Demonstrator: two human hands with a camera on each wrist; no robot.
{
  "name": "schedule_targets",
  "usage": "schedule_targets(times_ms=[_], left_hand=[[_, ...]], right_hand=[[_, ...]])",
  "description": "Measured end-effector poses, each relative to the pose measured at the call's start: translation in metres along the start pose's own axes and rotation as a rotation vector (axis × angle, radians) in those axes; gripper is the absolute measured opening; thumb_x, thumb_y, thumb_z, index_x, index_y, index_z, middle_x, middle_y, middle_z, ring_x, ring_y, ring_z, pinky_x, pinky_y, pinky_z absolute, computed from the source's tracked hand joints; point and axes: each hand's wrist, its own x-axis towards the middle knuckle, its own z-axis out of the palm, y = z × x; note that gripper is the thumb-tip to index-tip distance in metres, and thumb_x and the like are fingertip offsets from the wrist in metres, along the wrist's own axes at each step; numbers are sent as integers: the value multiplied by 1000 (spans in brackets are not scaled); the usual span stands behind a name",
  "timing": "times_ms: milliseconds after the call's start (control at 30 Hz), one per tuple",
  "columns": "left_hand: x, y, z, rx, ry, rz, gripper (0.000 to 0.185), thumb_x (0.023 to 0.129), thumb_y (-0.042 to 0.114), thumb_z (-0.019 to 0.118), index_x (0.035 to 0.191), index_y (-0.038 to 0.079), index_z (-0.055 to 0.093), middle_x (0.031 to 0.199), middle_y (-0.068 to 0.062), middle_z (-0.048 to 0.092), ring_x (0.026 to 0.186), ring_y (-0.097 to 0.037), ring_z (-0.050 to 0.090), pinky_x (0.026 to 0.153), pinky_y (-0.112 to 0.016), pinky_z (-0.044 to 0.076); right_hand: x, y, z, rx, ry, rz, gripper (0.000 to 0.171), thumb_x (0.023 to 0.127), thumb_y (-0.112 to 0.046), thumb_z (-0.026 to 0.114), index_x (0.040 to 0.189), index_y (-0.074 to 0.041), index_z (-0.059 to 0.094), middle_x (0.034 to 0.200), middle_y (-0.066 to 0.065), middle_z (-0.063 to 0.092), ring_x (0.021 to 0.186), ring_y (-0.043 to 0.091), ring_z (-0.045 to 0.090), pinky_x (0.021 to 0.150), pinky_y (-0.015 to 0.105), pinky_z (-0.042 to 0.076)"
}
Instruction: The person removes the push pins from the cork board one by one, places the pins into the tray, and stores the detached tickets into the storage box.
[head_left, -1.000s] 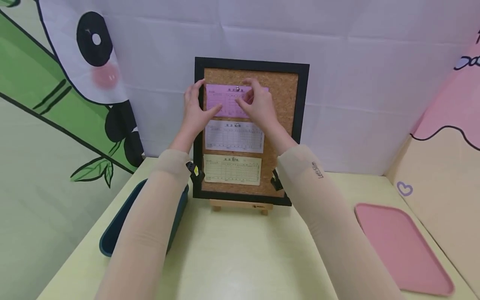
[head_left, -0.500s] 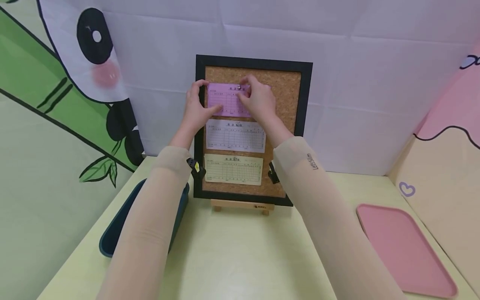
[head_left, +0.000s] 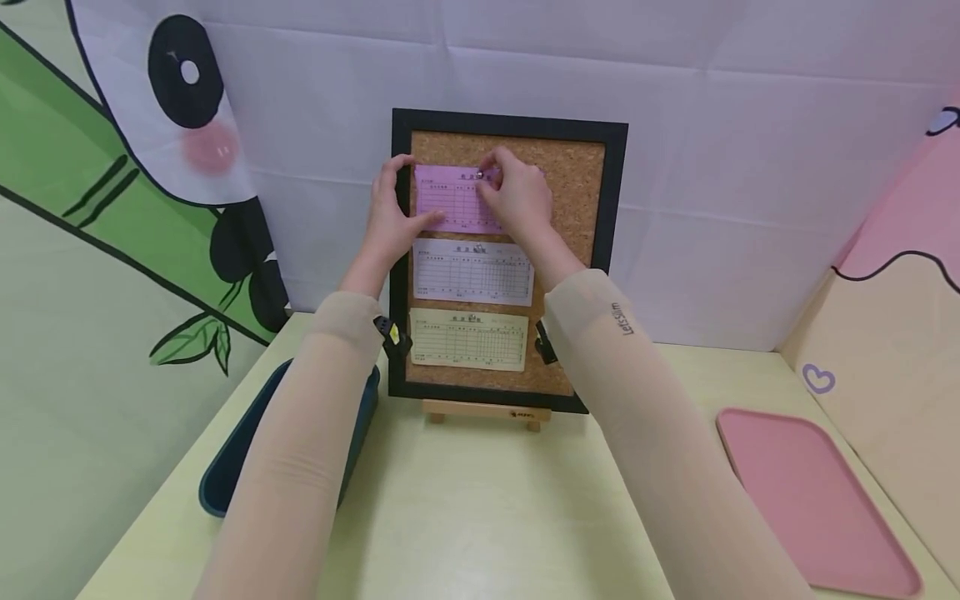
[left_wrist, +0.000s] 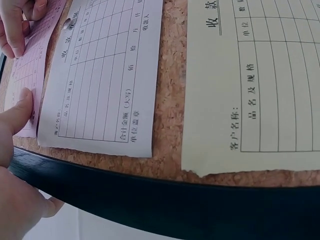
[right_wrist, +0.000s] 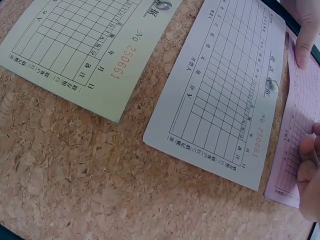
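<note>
A black-framed cork board (head_left: 577,208) stands on a small wooden easel (head_left: 483,411). Pinned to it, top to bottom, are a pink slip (head_left: 450,200), a white slip (head_left: 472,273) and a yellow slip (head_left: 468,339). My left hand (head_left: 390,212) lies over the board's left frame, and its thumb (left_wrist: 17,117) presses the pink slip's lower left corner. My right hand (head_left: 517,200) pinches the metal pushpin (head_left: 480,174) at the pink slip's top edge. The white slip (right_wrist: 225,95) carries its own pin (right_wrist: 271,85).
A dark blue bin (head_left: 232,467) stands on the pale yellow table (head_left: 487,508) at the left, partly under my left forearm. A flat pink tray (head_left: 813,500) lies at the right. Printed cloth walls close in the back and both sides.
My right fingertips have moved left from the pink slip's upper right onto its pushpin. The left hand keeps its place at the slip's left edge.
</note>
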Motion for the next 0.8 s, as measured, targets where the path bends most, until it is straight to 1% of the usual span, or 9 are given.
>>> schedule_targets(times_ms=[133, 267, 500, 800], left_hand=[[0, -1, -2, 3, 4, 10, 87, 77, 35, 75, 145, 38, 21, 152, 0, 20, 139, -13, 19, 112, -34, 22], [0, -1, -2, 21, 0, 18, 82, 79, 35, 73, 145, 37, 24, 151, 2, 22, 137, -13, 20, 112, -33, 23], [2, 3, -3, 35, -1, 13, 74, 79, 32, 74, 140, 31, 32, 145, -2, 28, 133, -16, 25, 110, -32, 25], [3, 10, -6, 24, -32, -16, 65, 80, 27, 74, 132, 22, 34, 143, -1, 31, 133, -15, 24, 110, -31, 24]], right_hand=[[0, -4, 1, -6, 11, -2, 24, 94, -35, 56, 114, -23, 58, 84, -4, 57, 73, 11, 49, 63, 25, 32], [-1, -6, 1, -8, 15, 11, 23, 94, -34, 56, 114, -22, 58, 86, -4, 58, 75, 10, 49, 64, 24, 32], [0, -8, 1, -5, 20, 23, 22, 95, -34, 55, 111, -20, 59, 87, -4, 59, 76, 10, 50, 64, 25, 34], [1, -9, 1, -10, 25, 36, 21, 95, -32, 54, 108, -19, 61, 89, -4, 60, 78, 10, 52, 66, 28, 38]])
